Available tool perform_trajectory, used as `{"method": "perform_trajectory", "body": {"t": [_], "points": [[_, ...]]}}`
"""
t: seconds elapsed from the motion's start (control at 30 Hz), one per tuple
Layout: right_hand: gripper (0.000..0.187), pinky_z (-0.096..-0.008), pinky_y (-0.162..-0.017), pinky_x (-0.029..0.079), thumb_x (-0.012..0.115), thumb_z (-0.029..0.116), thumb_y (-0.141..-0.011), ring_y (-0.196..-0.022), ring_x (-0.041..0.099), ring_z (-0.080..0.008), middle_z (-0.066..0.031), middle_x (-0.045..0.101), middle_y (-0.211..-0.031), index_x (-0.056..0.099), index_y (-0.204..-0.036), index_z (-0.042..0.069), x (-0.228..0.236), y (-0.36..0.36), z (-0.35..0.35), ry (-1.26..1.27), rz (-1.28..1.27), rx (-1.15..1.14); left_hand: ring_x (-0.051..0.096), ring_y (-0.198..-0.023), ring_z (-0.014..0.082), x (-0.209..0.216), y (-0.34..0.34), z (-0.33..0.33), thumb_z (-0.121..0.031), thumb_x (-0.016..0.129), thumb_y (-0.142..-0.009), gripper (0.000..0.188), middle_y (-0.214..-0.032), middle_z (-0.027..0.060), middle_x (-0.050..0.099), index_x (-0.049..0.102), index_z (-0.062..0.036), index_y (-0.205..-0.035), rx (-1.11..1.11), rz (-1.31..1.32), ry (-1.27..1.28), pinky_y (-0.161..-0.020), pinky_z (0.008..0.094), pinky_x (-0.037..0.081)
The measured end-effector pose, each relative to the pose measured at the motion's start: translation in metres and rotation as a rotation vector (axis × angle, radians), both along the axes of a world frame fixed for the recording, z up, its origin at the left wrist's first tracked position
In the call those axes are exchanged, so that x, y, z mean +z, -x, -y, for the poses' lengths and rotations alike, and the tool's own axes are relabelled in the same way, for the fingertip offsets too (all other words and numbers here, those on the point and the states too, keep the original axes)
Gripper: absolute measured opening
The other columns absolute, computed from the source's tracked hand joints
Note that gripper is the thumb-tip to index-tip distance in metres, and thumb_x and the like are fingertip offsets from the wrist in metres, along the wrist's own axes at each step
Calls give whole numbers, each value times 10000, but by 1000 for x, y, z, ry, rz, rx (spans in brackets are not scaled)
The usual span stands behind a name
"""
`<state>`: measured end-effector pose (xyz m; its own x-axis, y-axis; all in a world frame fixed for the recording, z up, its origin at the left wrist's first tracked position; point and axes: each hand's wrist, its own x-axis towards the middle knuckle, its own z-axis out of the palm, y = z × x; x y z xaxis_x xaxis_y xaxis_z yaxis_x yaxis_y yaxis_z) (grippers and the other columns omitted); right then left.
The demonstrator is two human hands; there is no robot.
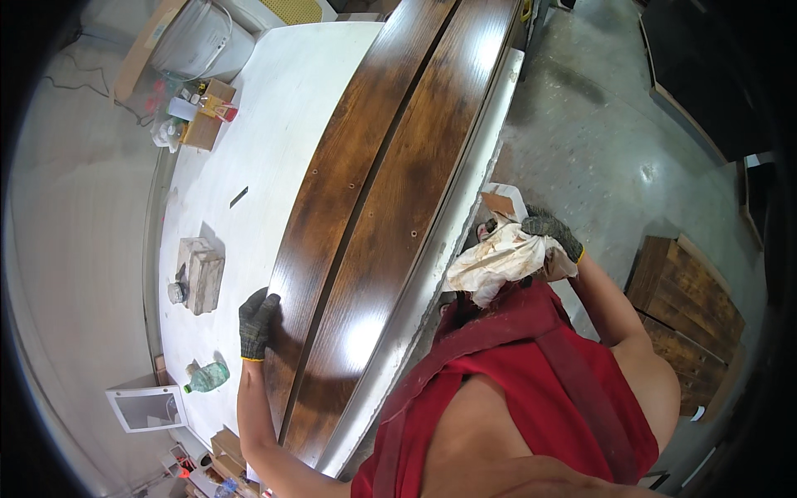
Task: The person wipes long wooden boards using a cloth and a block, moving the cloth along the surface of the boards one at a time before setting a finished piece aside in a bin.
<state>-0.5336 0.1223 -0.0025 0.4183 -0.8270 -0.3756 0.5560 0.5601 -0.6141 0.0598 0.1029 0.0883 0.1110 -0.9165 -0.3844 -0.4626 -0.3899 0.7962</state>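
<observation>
Two long dark-brown wood planks (pixel 357 224) lie side by side, a narrow dark gap between them. Their surface is glossy, with a few small holes. My left hand (pixel 259 324), in a dark knitted glove, rests at the left edge of the left plank, its fingers stretched out and touching the wood. Beyond the planks' right side, my right hand (pixel 553 232), gloved alike, is closed on a crumpled white rag (pixel 498 261) with brown stains. The rag hangs in front of my red apron (pixel 506 340). Part of the right fingers is hidden by cloth.
The planks lie on a white table (pixel 257 108). On it stand a whitish block-shaped can (pixel 200 275), a green plastic bottle (pixel 207 378), a small dark strip (pixel 239 197), a cardboard box (pixel 207 120) and a white bucket (pixel 207 41). More brown boards (pixel 689 307) stand at right.
</observation>
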Motion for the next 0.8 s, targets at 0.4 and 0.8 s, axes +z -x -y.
{"method": "perform_trajectory", "body": {"t": [0.4, 0.8], "points": [[384, -345, -927, 561, 624, 154, -955, -1084, 653, -187, -111, 665, -1206, 576, -1301, -5, -83, 36, -29, 18, -174, -39, 488, -578, 52, -96, -26, 63, -245, 698, -960, 335, -700, -58, 586, 699, -4, -1193, -174, 33, -78, -533, 223, 415], [461, -373, -914, 544, 745, 243, -764, -1059, 664, -242, -89, 670, -1180, 643, -1182, 78, -115, 57, -24, 341, -712, 50, 489, -1287, 368, -98, 22, 23, -423, 824, -770, 802, -1355, 174, 528, 515, -85, -1428, -68, 770, 612, -1079, 452, 423]]}}
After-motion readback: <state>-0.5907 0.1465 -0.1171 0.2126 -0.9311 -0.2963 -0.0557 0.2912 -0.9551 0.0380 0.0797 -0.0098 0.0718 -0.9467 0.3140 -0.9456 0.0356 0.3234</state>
